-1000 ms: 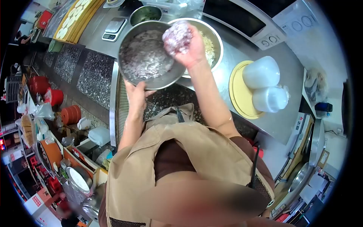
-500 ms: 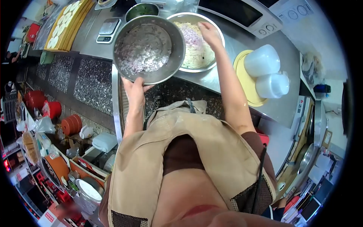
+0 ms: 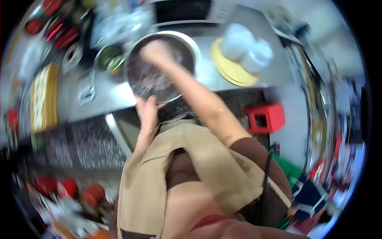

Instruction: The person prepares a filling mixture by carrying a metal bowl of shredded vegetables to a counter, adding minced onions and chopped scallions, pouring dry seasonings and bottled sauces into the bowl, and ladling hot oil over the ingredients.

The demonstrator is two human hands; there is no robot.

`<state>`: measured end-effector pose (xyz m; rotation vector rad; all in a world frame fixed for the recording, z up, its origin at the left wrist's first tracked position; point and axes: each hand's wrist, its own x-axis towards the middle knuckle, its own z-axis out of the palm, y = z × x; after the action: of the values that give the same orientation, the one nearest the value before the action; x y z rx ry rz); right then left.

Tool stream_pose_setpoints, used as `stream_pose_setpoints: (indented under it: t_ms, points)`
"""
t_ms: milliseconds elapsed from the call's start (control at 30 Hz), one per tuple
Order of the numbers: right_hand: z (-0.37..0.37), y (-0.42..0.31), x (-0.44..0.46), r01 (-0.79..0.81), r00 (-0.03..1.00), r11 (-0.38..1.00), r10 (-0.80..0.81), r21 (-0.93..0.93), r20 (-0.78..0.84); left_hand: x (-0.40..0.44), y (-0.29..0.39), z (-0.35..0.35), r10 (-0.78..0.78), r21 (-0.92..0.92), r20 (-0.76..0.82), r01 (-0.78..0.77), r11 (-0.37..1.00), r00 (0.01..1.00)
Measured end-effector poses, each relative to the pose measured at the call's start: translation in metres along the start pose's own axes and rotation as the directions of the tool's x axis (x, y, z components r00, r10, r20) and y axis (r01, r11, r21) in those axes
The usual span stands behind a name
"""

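My left hand (image 3: 147,111) grips the near edge of a deep metal bowl (image 3: 185,55), thumb over the rim. Inside lie small chopped purple-white pieces (image 3: 151,84) that look like onion or shallot. Over the bowl's interior is my right hand (image 3: 157,52), smeared by motion, so its fingers and anything in them cannot be made out. Behind the deep bowl shows the rim of a second metal bowl (image 3: 195,44); its contents are hidden now.
A smaller bowl of greens (image 3: 111,57) stands at the left, near a scale (image 3: 86,89) and a wooden tray of pale rounds (image 3: 43,97). To the right, translucent containers (image 3: 238,42) rest by yellow lids (image 3: 232,75). A red stool (image 3: 264,117) is below the counter.
My right hand has moved from the second bowl's pale, onion-topped mixture to over the deep bowl. The deep bowl now covers most of the second bowl. The camera view has turned.
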<state>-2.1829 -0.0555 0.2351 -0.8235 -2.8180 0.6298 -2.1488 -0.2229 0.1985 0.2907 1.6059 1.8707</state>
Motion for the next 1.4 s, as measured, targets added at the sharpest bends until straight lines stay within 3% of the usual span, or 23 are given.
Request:
stream_pose_setpoints:
  t_ms: [33,167,233,333,367,433,467,533,567,633,667,700,733,800,833,900,967,1033,1067,1100,1200,1300,1400]
  points:
    - [0.023,-0.016,0.009,-0.137,0.990,0.981,0.139,0.137,-0.010,-0.003,0.011,-0.003,-0.038,0.036,0.006,0.038,0.999,0.999]
    - [0.012,-0.018,-0.011,0.146,0.964,0.986,-0.160,0.077,0.211,0.031,0.023,0.004,-0.104,0.209,0.131,0.076,0.975,0.986]
    - [0.008,0.005,-0.013,0.049,0.957,0.977,-0.106,0.209,0.271,0.038,0.023,0.006,-0.106,0.202,0.169,0.071,0.977,0.980]
    - [0.002,0.028,-0.043,-0.268,0.950,0.857,0.311,0.441,-0.027,0.028,0.013,-0.012,-0.103,0.130,0.170,0.082,0.988,0.980]
    - [-0.006,0.041,-0.046,-0.369,0.843,0.745,0.520,0.556,-0.138,0.025,0.023,-0.001,-0.119,0.123,0.153,0.101,0.987,0.981]
    - [-0.036,0.046,-0.047,-0.458,0.822,0.660,0.570,0.595,0.002,0.022,0.031,0.004,-0.192,0.131,0.225,0.166,0.978,0.955]
    - [-0.035,0.045,-0.040,-0.447,0.808,0.729,0.577,0.518,-0.116,0.021,0.031,0.000,-0.259,0.145,0.271,0.227,0.963,0.927]
    - [-0.031,0.030,-0.029,-0.230,0.930,0.934,0.294,0.274,-0.222,0.026,0.028,0.009,-0.279,0.286,0.333,0.185,0.940,0.901]
    - [-0.020,0.014,-0.028,-0.172,0.955,0.935,0.235,0.309,-0.179,0.038,0.020,0.004,-0.344,0.319,0.332,0.238,0.917,0.879]
    - [0.010,0.009,-0.045,0.003,1.000,0.999,-0.004,-0.046,-0.012,0.049,0.005,0.007,-0.254,0.220,0.435,0.171,0.960,0.864]
    - [0.026,0.020,-0.064,0.149,0.985,0.986,-0.141,-0.074,0.103,0.038,-0.001,0.011,-0.186,0.180,0.407,0.121,0.976,0.894]
    - [0.032,0.033,-0.074,0.143,0.966,0.978,-0.172,0.153,0.192,0.029,-0.001,0.013,-0.116,0.145,0.375,0.066,0.987,0.920]
    - [0.009,0.036,-0.083,0.028,0.919,0.989,-0.082,0.143,0.385,0.028,0.001,0.015,-0.144,0.168,0.400,0.082,0.982,0.905]
    - [-0.011,0.048,-0.100,-0.103,0.967,0.963,0.037,0.251,0.252,0.024,0.001,0.012,-0.156,0.166,0.413,0.095,0.982,0.897]
    - [-0.009,0.059,-0.103,-0.085,0.996,0.977,0.080,0.197,0.036,0.019,0.006,0.014,-0.153,0.149,0.403,0.101,0.984,0.902]
    - [-0.017,0.076,-0.092,-0.484,0.871,0.862,0.491,0.148,-0.012,0.016,0.004,0.012,-0.204,0.147,0.401,0.157,0.977,0.893]
    - [-0.017,0.079,-0.074,-0.508,0.821,0.790,0.565,0.343,-0.086,0.011,-0.002,0.014,-0.171,0.110,0.397,0.138,0.984,0.902]
    - [0.017,0.071,-0.051,-0.191,0.941,0.961,0.238,0.202,-0.241,0.011,-0.007,0.015,-0.166,0.078,0.374,0.148,0.986,0.912]
    - [0.043,0.065,-0.044,0.057,0.911,0.995,-0.016,0.086,-0.412,0.011,-0.011,0.013,-0.098,0.076,0.354,0.075,0.994,0.930]
    - [0.038,0.044,-0.056,0.050,0.984,0.988,-0.024,0.148,-0.175,0.011,-0.014,0.011,-0.029,0.078,0.334,0.003,0.997,0.942]
    - [0.054,0.047,-0.087,0.383,0.923,0.922,-0.381,-0.050,0.048,0.030,-0.013,-0.010,-0.004,0.115,0.340,-0.037,0.993,0.941]
    - [0.026,0.063,-0.095,0.190,0.973,0.981,-0.182,-0.043,0.138,0.028,-0.011,-0.012,0.098,0.117,0.291,-0.137,0.984,0.952]
    - [-0.001,0.058,-0.077,0.066,0.953,0.997,-0.054,0.030,-0.297,0.025,0.000,-0.002,0.101,0.180,0.317,-0.164,0.970,0.943]
